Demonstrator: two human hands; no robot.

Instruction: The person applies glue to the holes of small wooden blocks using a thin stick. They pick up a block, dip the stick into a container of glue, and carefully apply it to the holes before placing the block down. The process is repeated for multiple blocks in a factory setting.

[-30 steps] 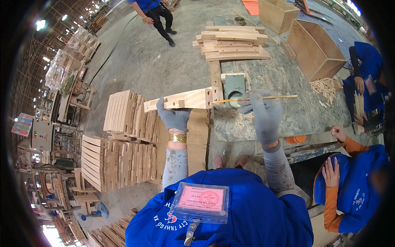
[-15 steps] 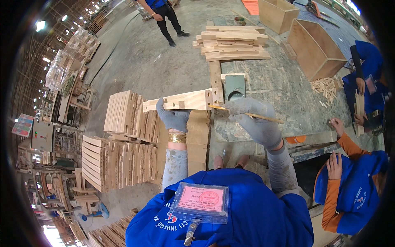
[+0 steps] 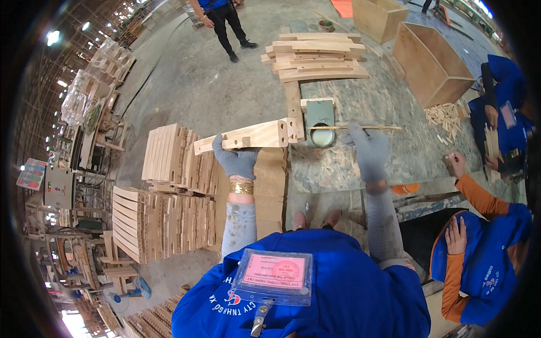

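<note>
Wooden rail lies crosswise, end toward the stick

The left hand (image 3: 236,160) grips under the wooden rail (image 3: 248,136), its drilled end (image 3: 291,130) pointing right; the right hand (image 3: 369,151) pinches a thin stick (image 3: 355,127) lying along the same line, tip just beside that end.

Grey concrete floor (image 3: 186,84); stacked wooden slats (image 3: 163,152) around.

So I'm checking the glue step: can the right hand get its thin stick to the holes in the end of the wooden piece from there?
Probably yes. The right hand holds the thin stick level, its tip near the wooden piece that the left hand holds up. Only the round tin lies below; nothing stands between.
</note>
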